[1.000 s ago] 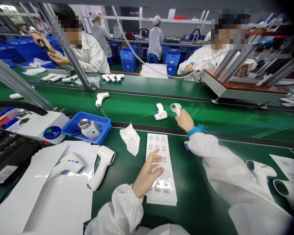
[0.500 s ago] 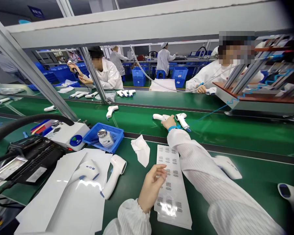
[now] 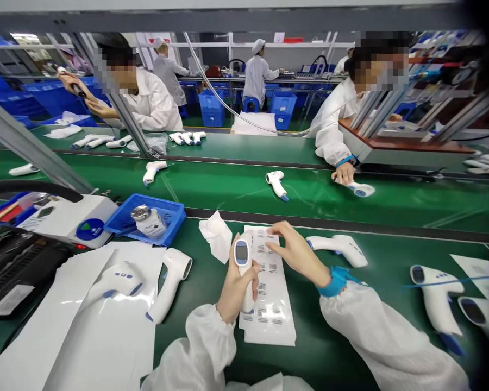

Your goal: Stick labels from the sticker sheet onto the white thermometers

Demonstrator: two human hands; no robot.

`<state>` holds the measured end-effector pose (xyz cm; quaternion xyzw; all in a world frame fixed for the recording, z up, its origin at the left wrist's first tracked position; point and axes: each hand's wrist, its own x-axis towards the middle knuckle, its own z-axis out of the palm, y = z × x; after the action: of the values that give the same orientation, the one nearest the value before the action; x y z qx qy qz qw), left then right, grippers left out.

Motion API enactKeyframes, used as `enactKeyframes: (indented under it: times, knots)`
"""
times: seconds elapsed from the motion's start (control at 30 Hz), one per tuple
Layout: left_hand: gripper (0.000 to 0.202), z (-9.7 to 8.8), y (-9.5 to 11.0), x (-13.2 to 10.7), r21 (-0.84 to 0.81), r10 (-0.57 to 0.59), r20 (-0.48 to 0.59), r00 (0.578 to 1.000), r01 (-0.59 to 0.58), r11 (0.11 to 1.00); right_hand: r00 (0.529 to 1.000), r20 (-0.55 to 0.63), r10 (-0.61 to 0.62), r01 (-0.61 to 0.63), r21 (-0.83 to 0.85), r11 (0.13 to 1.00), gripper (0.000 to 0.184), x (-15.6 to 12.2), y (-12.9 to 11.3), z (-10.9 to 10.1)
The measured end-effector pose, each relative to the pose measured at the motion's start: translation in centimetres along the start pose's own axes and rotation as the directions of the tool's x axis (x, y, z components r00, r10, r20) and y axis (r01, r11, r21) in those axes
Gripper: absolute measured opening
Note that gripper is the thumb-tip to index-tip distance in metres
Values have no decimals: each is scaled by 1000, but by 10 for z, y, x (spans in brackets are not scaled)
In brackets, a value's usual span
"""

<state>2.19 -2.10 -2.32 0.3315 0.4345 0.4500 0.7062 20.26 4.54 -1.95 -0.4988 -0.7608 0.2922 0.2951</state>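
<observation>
My left hand [image 3: 233,290] is wrapped round a white infrared thermometer [image 3: 243,271], its small grey screen facing up. Beneath it lies a sheet of printed labels [image 3: 275,309], with rows of small dark text. Over the sheet's far end, my right hand [image 3: 299,252] has its thumb and forefinger apart, with nothing visible between them. A blue band is round the right wrist. Just left of the sheet is a crumpled white tissue [image 3: 217,236]. Another thermometer [image 3: 344,248] lies to the right of my right hand.
On the left are a blue tray [image 3: 175,220] with a metal-capped bottle [image 3: 149,221], white papers [image 3: 118,336] and a thermometer [image 3: 171,282]. More thermometers [image 3: 440,304] lie at right. Across the green belt [image 3: 220,187], a co-worker's hand [image 3: 344,174] holds a thermometer.
My right hand has come back from the belt to the label sheet. A thermometer is now in my left hand, which was empty. Another thermometer now lies at right. The view has shifted.
</observation>
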Motion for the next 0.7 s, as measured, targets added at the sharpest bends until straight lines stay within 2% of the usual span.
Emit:
enactKeyframes:
  times: [0.07,0.2,0.37,0.53,0.63,0.7]
  knots:
    - [82,11,-14,-3,-21,-15,-73,997,13,1000,992,-22,124,-124,-45,991,8,-22,16,8]
    - [81,22,-24,0,43,-37,-119,992,42,998,976,-67,208,-211,-56,976,8,-49,34,23]
    - [77,23,-27,10,122,24,-135,991,-7,992,976,-121,183,-185,-2,983,12,-52,34,33]
    - [75,19,-31,11,110,37,-91,995,-26,994,975,-85,207,-203,57,978,11,-42,33,32]
    - [75,15,-31,10,99,38,-84,996,-29,995,980,-68,186,-187,-17,982,10,-39,29,31]
    - [77,15,-31,11,81,48,-88,995,-41,996,994,-61,90,-96,-120,988,13,-42,22,30]
